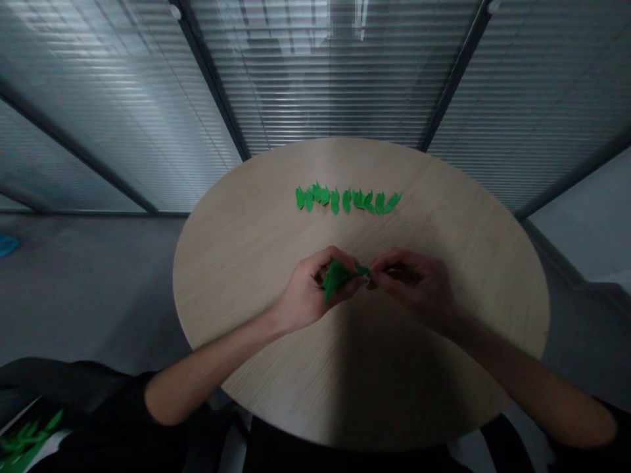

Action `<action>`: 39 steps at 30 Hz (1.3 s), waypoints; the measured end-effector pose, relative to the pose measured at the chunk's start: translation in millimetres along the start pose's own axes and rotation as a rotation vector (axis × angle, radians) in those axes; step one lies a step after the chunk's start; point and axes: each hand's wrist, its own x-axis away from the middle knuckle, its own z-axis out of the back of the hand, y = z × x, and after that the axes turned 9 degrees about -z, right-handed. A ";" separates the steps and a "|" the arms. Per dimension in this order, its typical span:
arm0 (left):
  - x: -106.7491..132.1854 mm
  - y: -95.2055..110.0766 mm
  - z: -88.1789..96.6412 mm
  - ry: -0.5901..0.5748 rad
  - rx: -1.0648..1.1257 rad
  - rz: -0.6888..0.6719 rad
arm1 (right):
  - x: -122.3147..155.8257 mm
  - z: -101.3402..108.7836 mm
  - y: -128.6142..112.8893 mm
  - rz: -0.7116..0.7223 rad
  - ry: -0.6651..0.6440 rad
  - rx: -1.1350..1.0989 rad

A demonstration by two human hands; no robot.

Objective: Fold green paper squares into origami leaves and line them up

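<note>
A green leaf-like piece [336,277], pointed and apparently folded, is gripped in my left hand [308,289], its wide end sticking out toward me. At its narrow right end, the fingertips of my right hand [414,282] pinch the tip close to my left fingers. Both hands are just above the middle of the round table. Beyond them lies a row of several small green leaf-like pieces [348,200], upright to my view, some touching or overlapping. Whether they are paper or real leaf I cannot tell.
The round wooden table [236,217] has its far edge close to glass panels with blinds [315,98]. More green leafy pieces [32,437] show at the lower left, beside dark fabric. A blue object [8,245] is on the floor at far left.
</note>
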 end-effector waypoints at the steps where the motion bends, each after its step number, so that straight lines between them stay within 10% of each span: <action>1: 0.0 0.2 0.0 -0.010 -0.011 -0.003 | -0.1 0.0 -0.3 -0.002 0.005 0.000; 39: 3.2 -3.3 -3.6 0.073 -0.084 -0.037 | 0.4 -1.5 -1.6 -0.080 -0.083 -0.072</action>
